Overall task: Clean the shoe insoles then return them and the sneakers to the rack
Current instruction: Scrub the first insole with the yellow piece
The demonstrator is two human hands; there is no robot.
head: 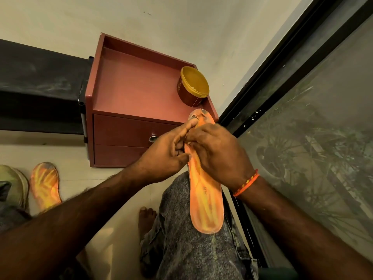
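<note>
An orange insole (205, 205) lies lengthwise along my right thigh, its worn, dirty toe end pointing away from me. My left hand (167, 154) grips its left edge near the toe, the index finger stretched along the top. My right hand (218, 154) lies curled over the insole's front half, fingertips pinching at its surface beside my left fingers. A second orange insole (45, 184) lies on the floor at the left, next to an olive sneaker (14, 184) at the frame's edge.
A red-brown bedside cabinet (129, 93) with two drawers stands ahead against the wall, a yellow-lidded tub (193, 85) on its top. A black shelf (38, 83) runs off to the left. A dark-framed glass door (302, 128) fills the right side. My bare foot (146, 217) rests on the floor.
</note>
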